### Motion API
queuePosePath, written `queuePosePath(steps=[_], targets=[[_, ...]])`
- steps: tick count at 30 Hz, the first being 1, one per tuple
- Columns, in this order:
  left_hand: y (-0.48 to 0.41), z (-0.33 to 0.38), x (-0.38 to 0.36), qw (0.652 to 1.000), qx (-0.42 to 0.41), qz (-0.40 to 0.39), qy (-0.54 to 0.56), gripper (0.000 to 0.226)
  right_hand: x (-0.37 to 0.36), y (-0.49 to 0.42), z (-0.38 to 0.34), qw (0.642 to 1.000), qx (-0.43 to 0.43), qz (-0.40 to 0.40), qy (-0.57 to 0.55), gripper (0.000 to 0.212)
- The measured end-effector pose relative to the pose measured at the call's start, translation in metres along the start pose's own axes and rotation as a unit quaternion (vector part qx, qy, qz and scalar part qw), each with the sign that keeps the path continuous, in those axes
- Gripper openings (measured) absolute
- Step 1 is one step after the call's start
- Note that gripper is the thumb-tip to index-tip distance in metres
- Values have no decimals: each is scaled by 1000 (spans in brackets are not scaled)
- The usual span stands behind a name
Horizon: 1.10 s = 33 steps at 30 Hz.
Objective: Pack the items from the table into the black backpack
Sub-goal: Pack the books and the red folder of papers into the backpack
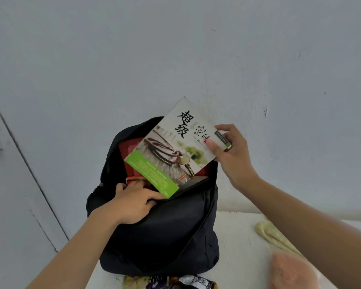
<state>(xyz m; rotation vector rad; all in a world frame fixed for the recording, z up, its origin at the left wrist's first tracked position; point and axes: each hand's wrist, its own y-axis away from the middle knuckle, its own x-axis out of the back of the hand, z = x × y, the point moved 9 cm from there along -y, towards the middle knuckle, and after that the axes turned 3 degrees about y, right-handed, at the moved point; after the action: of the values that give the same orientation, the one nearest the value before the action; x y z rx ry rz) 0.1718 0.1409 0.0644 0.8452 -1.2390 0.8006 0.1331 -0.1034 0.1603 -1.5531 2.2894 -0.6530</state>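
The black backpack stands upright on the white table with its top unzipped. My right hand grips the upper right corner of a book with a white cover, black characters and a green band; the book's lower end is tilted into the opening. My left hand holds the front edge of the opening, fingers curled over it and touching the book's green corner. A red item shows inside the backpack behind the book.
Snack packets lie at the table's near edge in front of the backpack. A pale yellow cloth and a blurred pink item lie on the table to the right. A grey wall stands behind; a door is at left.
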Motion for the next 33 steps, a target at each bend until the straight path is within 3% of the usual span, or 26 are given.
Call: queuePosePath(steps=[5, 8, 12, 17, 20, 23, 25, 29, 33], targets=[[7, -8, 13, 994, -47, 21, 100, 29, 14, -10, -9, 995, 52, -15, 82, 25], [8, -6, 15, 989, -71, 18, 131, 27, 9, -13, -15, 988, 75, -74, 115, 25], [6, -10, 28, 976, -67, 84, 188, 20, -13, -7, -25, 979, 106, -154, 79, 28], [19, -26, 35, 972, -39, 141, 183, 26, -11, -25, -22, 979, 72, -150, 120, 31], [17, -30, 39, 961, -42, 181, 203, 17, -32, -27, -24, 953, 76, -229, 185, 38], [10, -22, 36, 967, -63, 148, 198, 10, -72, -1, -11, 895, 112, -316, 295, 38], [7, -23, 33, 969, -66, 121, 204, 8, -79, 9, 1, 877, 137, -301, 348, 35], [4, -32, 31, 966, -46, 118, 225, 10, -58, 3, 9, 917, 99, -233, 310, 32], [2, -30, 33, 962, -47, 121, 240, 14, -55, 6, 12, 888, 97, -278, 352, 40]])
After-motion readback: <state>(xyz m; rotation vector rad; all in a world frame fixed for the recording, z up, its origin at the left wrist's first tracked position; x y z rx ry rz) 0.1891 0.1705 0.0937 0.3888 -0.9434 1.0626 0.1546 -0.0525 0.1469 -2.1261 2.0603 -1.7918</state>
